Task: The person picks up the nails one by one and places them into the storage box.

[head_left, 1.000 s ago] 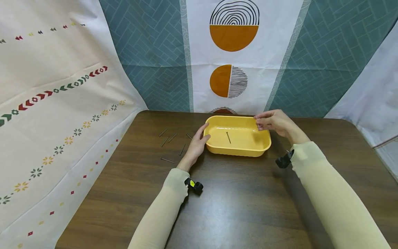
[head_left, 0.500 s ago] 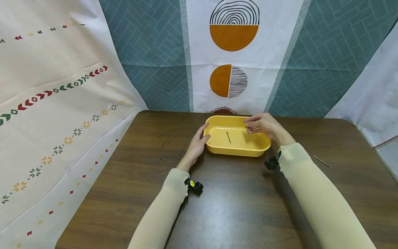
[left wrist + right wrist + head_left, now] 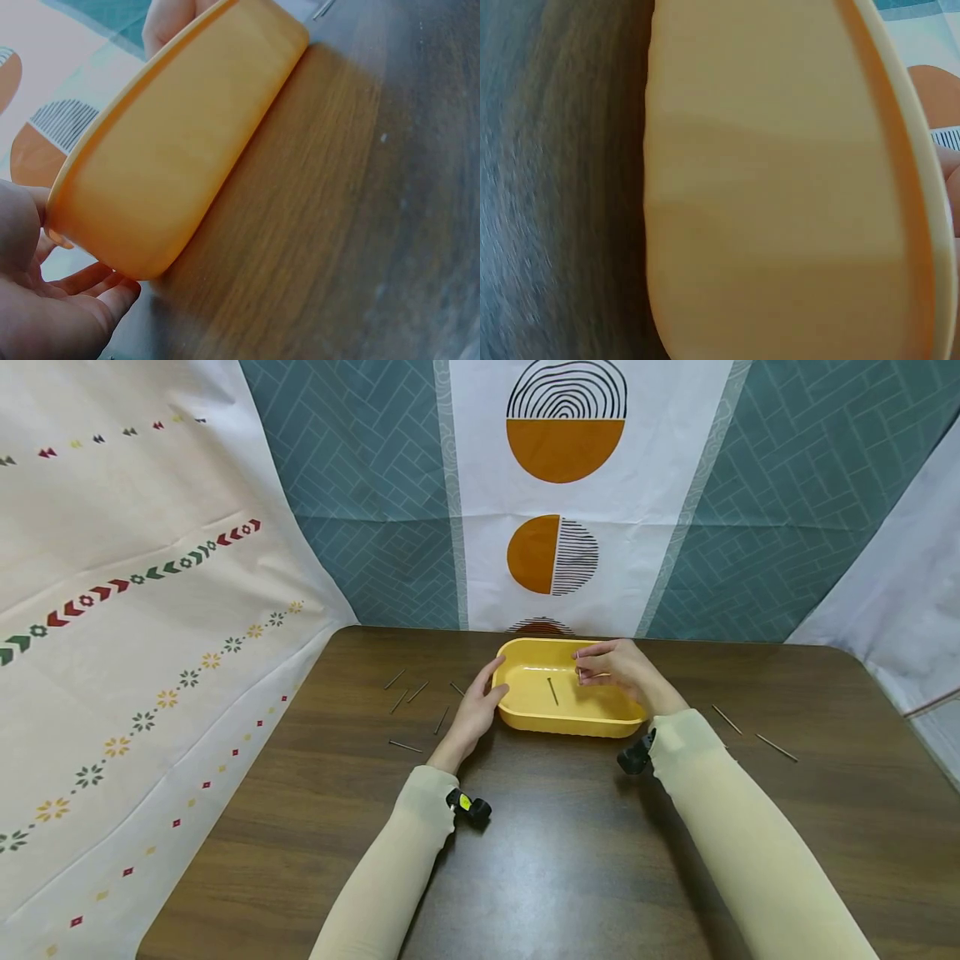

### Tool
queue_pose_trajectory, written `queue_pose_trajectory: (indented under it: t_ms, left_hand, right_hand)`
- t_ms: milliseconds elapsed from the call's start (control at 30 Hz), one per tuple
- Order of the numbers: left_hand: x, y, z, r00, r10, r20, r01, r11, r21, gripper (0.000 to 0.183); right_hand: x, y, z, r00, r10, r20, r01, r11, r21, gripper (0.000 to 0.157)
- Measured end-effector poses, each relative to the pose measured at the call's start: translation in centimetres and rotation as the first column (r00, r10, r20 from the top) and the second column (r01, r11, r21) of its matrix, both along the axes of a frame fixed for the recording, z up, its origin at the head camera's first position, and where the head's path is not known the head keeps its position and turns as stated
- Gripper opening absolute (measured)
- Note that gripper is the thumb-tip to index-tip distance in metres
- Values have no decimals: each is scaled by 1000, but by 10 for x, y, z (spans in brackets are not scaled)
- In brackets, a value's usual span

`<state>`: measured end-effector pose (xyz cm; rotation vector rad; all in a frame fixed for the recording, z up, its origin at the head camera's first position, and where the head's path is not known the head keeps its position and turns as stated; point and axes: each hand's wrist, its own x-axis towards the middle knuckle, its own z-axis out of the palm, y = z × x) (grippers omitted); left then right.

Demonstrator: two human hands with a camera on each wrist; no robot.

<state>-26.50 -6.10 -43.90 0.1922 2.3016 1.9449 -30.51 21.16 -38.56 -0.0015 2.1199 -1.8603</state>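
While left hand (image 3: 474, 710) loosely grips yellow tray (image 3: 570, 725), right hand (image 3: 617, 667) over it, seemingly pinching a nail (image 3: 579, 672)

The tray (image 3: 570, 724) stands on the table (image 3: 570, 860), close to its far edge. One nail (image 3: 552, 692) lies on the tray's bottom, near the middle. The fingers (image 3: 487, 670) of the left hand (image 3: 472, 714) touch the tray's left end. The right hand (image 3: 628, 672) is above the right half, a held nail (image 3: 579, 673) between its fingers. On the table, six scattered nails (image 3: 406, 747) lie left of the tray; two further nails (image 3: 727, 719) lie to its right, beyond the right sleeve (image 3: 750, 827). A backdrop (image 3: 375, 527) hangs behind the table; a left cloth (image 3: 135, 610) borders its left side.
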Motion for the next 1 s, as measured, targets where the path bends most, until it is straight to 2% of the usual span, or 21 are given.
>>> queue_pose_trajectory:
  t_ms: [567, 833, 1000]
  left_hand:
    - [-2, 2, -1, 1000, 20, 16, -20, 1000, -14, 53]
    - [-1, 2, -1, 1000, 19, 13, -19, 1000, -14, 53]
    - [-1, 1, -1, 1000, 15, 11, -15, 1000, -15, 53]
  right_hand:
    - [-6, -17, -11, 994, -56, 99, 65, 994, -91, 40]
    - [-8, -19, -16, 993, -41, 114, 51, 995, -88, 40]
    - [-8, -22, -17, 988, -17, 152, 23, 999, -36, 38]
